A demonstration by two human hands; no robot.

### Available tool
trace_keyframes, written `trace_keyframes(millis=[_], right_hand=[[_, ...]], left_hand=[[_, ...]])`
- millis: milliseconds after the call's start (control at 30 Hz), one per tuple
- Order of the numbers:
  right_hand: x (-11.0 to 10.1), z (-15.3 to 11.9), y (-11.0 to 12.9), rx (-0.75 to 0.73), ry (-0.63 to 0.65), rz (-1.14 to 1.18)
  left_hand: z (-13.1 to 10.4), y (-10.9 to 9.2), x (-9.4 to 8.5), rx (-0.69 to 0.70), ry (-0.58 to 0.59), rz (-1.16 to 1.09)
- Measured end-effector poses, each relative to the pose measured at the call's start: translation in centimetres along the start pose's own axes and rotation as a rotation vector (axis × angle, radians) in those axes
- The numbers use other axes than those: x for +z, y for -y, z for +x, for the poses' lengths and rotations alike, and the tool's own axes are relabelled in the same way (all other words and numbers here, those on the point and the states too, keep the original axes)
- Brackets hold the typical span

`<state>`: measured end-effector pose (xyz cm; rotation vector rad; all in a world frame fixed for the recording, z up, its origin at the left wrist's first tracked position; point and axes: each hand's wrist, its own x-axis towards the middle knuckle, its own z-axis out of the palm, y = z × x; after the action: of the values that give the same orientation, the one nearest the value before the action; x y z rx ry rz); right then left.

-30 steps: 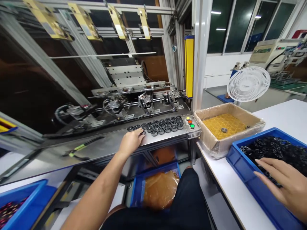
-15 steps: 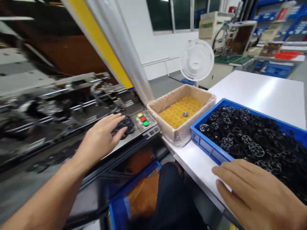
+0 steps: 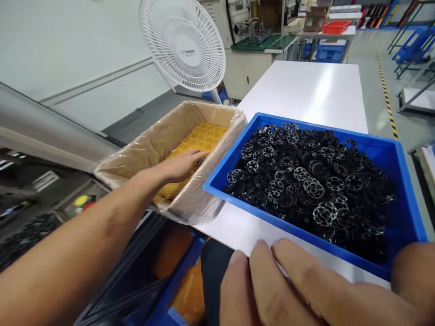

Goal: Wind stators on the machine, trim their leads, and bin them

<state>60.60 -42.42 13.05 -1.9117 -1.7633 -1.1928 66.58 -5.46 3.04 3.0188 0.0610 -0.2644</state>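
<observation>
My left hand [image 3: 181, 166] reaches into a plastic-lined box [image 3: 136, 147], its fingers around a small dark round part [image 3: 201, 159] above yellow pieces [image 3: 207, 135]. Its fingertips are partly hidden by the box's near wall. Close to the camera, my right hand [image 3: 292, 290] has its fingers stretched out and appears to hold nothing. It is in front of the near edge of a blue tray [image 3: 265, 216]. Many black ring-shaped parts [image 3: 288, 181] fill that tray.
A white fan [image 3: 186, 50] stands behind the box. The white table [image 3: 306, 95] extends away behind the tray. At the lower left are machine buttons [image 3: 81, 200] and a pile of black parts [image 3: 27, 233]. An orange-filled blue bin lies below.
The view has turned right. My left hand has moved from the black pile by the buttons into the lined box and reached the dark part. My right hand appears nearer the camera.
</observation>
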Motion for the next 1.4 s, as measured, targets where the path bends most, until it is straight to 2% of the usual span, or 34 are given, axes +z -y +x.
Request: trace_keyframes(millis=[33, 100, 167, 233, 267, 367, 467, 533, 600, 700, 833, 967, 1033, 1133, 1200, 1267, 1333, 1400], right_hand=[[0.8, 0.2, -0.6, -0.028, 0.046, 0.062], [2.9, 0.1, -2.3, -0.024, 0.235, 0.203], [5.7, -0.6, -4.5, 0.081, 0.506, 0.211], [8.5, -1.7, -6.3, 0.252, 0.819, 0.197], [9.7, -2.4, -6.9, 0.3, 0.91, 0.231], [12.5, -4.2, -7.4, 0.296, 0.983, 0.286], [13.8, -5.3, -7.1, 0.291, 0.966, 0.308], [14.2, -5.5, -7.2, 0.301, 0.947, 0.322], [14.3, -5.4, -7.5, 0.299, 0.923, 0.344], [14.3, -5.4, -8.0, 0.272, 0.878, 0.408], [14.5, -5.4, -8.3, 0.258, 0.793, 0.485], [13.9, -4.5, -8.3, 0.269, 0.67, 0.524], [12.3, -3.5, -7.2, 0.286, 0.586, 0.537], [8.2, -1.9, -3.9, 0.296, 0.404, 0.654], [5.2, -1.0, -1.4, 0.288, 0.168, 0.88], [3.0, -0.4, 0.6, 0.197, 0.006, 1.003], [2.0, -0.1, 1.6, 0.139, -0.073, 1.022], [2.1, -0.2, 1.8, 0.14, -0.104, 1.008]], left_hand=[[0.3, 0.0, 0.3, 0.002, 0.006, -0.017], [0.9, 0.0, 0.7, -0.012, 0.004, -0.05], [1.2, -0.1, 0.5, -0.043, -0.018, -0.089], [1.1, -0.6, -0.3, -0.075, -0.075, -0.141], [0.6, -1.0, -0.8, -0.089, -0.125, -0.171], [-3.1, -3.2, -2.6, -0.107, -0.336, -0.263], [-9.6, -6.9, -3.0, -0.053, -0.548, -0.429], [-14.2, -9.8, -2.1, 0.055, -0.713, -0.852], [-17.9, -12.4, -0.9, 0.07, -0.789, -1.114], [-21.0, -15.0, 0.6, 0.041, -0.806, -1.375], [-22.7, -16.4, 1.0, 0.027, -0.804, -1.559], [-23.8, -17.1, 0.9, 0.014, -0.838, -1.585], [-24.1, -17.5, 0.9, 0.035, -0.871, -1.582], [-24.0, -18.1, 1.2, 0.063, -0.894, -1.6], [-23.6, -18.5, 1.3, 0.041, -0.864, -1.611], [-23.1, -19.0, 1.3, 0.01, -0.808, -1.608], [-22.5, -19.6, 1.2, 0.008, -0.741, -1.608], [-22.0, -20.1, 1.2, 0.027, -0.69, -1.618]])
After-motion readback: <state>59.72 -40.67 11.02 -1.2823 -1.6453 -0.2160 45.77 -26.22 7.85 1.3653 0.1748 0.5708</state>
